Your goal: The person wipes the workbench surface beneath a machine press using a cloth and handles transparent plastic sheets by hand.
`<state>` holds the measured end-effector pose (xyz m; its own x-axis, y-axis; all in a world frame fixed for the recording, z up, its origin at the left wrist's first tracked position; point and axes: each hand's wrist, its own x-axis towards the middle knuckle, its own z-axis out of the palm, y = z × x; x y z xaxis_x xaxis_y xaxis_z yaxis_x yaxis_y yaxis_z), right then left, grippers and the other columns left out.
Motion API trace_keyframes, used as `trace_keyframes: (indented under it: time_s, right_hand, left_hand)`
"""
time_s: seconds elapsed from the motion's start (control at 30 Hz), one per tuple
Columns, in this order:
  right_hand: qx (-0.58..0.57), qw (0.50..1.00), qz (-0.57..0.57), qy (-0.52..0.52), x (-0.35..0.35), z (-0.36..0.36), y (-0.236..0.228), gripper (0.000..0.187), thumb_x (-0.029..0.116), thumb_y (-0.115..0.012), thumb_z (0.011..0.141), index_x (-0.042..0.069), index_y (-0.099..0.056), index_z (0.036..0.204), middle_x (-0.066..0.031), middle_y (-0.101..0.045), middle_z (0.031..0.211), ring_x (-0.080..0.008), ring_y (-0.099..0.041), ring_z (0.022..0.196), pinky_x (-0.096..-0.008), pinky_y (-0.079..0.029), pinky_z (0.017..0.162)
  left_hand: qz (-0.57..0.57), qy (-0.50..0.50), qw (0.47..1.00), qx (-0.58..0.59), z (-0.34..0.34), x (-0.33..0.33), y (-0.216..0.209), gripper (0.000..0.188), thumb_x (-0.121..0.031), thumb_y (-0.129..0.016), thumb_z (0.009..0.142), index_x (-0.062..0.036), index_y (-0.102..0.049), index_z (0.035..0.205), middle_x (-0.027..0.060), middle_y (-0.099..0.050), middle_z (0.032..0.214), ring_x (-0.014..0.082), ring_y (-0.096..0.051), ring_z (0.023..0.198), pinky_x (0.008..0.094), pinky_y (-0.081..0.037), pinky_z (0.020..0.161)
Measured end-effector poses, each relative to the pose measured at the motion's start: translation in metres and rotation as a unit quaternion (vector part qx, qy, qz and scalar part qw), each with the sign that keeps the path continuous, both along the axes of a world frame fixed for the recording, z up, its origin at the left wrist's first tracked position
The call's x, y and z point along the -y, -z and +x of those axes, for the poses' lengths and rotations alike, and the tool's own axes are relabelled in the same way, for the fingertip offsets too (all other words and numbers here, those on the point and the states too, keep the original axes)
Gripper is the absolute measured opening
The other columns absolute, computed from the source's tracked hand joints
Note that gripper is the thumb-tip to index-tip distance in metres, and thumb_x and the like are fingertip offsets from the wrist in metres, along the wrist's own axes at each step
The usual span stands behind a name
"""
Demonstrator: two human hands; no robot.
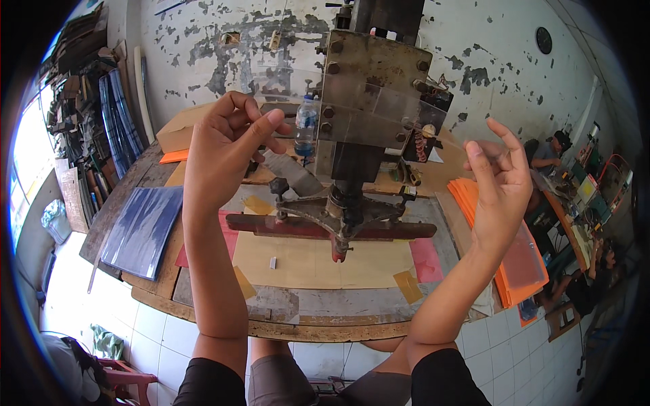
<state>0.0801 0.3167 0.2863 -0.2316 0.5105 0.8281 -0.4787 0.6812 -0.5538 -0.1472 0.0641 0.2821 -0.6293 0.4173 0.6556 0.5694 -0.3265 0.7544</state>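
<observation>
Your two bare hands are nearest, raised ahead of you. Clock read from mid-view, twelve away from you, six at your lap.

Left hand [227, 145], ten o'clock: thumb and forefinger pinched together at the left end of a clear sheet [376, 115], other fingers loosely curled. Right hand [501, 179], between two and three: thumb against curled fingers at the sheet's right end, forefinger raised free. Grip light on both sides; exact contact hard to see, the sheet being so transparent. Sheet hangs between your hands toward twelve, across the front of a press [372, 61], whose dull metal shows through it.

Below the press head, a red bar [393, 231] over the bed. At six, a yellowish board [325, 271] lies on the bed, small pale piece [273, 262] on its left part. Pink sheet [426, 260] by the board's right end, about four.

Blue plastic sheets [142, 230] stacked near nine. Orange stack [467, 203] between three and four, beyond your right forearm. Water bottle [305, 128] just short of twelve; cardboard box [183, 128] at ten, behind your left hand. Co-worker [547, 154] seated farther out, between two and three.
</observation>
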Motion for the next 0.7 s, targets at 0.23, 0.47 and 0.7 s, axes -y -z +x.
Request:
trace_keyframes:
  time_s: [0.23, 0.47, 0.7]
  right_hand:
    - [-0.005, 1.000, 0.004, 0.017, -0.0008, -0.0024, 0.0006, 0.042, 0.004, -0.080, 0.100, 0.000, -0.067, 0.140, -0.0054, -0.077, 0.100, -0.0069, -0.068, 0.091, -0.0228, -0.053, 0.083]
    - [0.007, 0.999, 0.005, 0.041, 0.0011, -0.0024, -0.0001, 0.041, 0.006, -0.081, 0.100, 0.000, -0.067, 0.139, -0.0052, -0.077, 0.100, -0.0070, -0.067, 0.091, -0.0233, -0.053, 0.081]
    - [0.001, 0.999, 0.007, 0.042, -0.0005, -0.0041, 0.0011, 0.040, 0.005, -0.080, 0.100, 0.001, -0.068, 0.137, -0.0046, -0.077, 0.099, -0.0071, -0.066, 0.087, -0.0224, -0.052, 0.078]
  left_hand:
    - [-0.008, -0.002, 1.000, 0.001, 0.0009, -0.0035, 0.0015, 0.029, -0.027, -0.082, 0.103, -0.0076, -0.059, 0.101, 0.0091, -0.080, 0.095, 0.0105, -0.075, 0.079, 0.0225, -0.047, 0.064]
    - [-0.013, -0.009, 1.000, -0.004, 0.0039, -0.0018, 0.0001, 0.028, -0.025, -0.082, 0.102, -0.0071, -0.060, 0.101, 0.0098, -0.080, 0.094, 0.0116, -0.074, 0.078, 0.0232, -0.047, 0.064]
    - [0.000, -0.022, 1.000, -0.008, 0.0044, -0.0062, 0.0018, 0.026, -0.026, -0.082, 0.101, -0.0048, -0.067, 0.103, 0.0065, -0.079, 0.089, 0.0061, -0.068, 0.071, 0.0216, -0.043, 0.060]
